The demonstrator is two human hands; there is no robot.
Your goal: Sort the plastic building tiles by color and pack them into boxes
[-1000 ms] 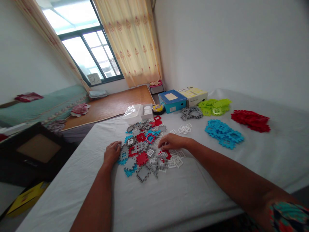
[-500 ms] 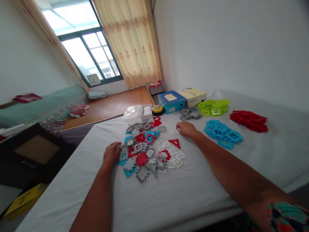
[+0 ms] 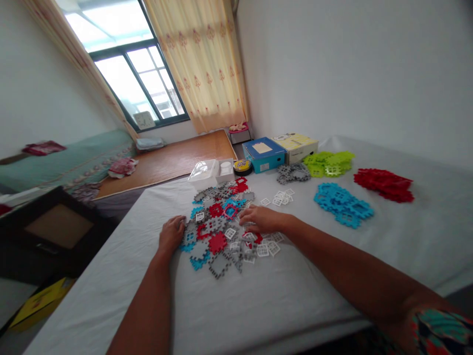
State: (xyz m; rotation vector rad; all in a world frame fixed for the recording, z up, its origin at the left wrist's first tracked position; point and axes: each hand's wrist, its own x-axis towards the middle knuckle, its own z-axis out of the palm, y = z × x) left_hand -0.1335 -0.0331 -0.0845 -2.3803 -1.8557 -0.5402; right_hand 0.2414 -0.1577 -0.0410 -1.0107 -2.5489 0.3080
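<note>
A mixed pile of interlocking plastic building pieces in grey, red, blue and white lies on the cloth, among them a red piece (image 3: 218, 242) and a grey piece (image 3: 219, 265). At the pile's left edge my left hand (image 3: 172, 233) rests with its fingers loosely extended, beside a grey piece with a blue window (image 3: 189, 236). Reaching in from the right, my right hand (image 3: 263, 219) has its fingers apart above white window pieces and hides part of the pile. Several small white window pieces (image 3: 283, 197) form a group beyond it.
Sorted heaps of grey (image 3: 293, 173), lime green (image 3: 328, 163), blue (image 3: 343, 205) and red pieces (image 3: 383, 185) lie on the right. Behind the pile stand a clear plastic box (image 3: 203, 172), a round yellow-and-black tin (image 3: 242, 167), a blue box (image 3: 264, 155) and a yellow box (image 3: 296, 146).
My right hand has moved left and nearer, from the small group of white window pieces to the mixed pile, and its fingers have spread. My left hand stays in place.
</note>
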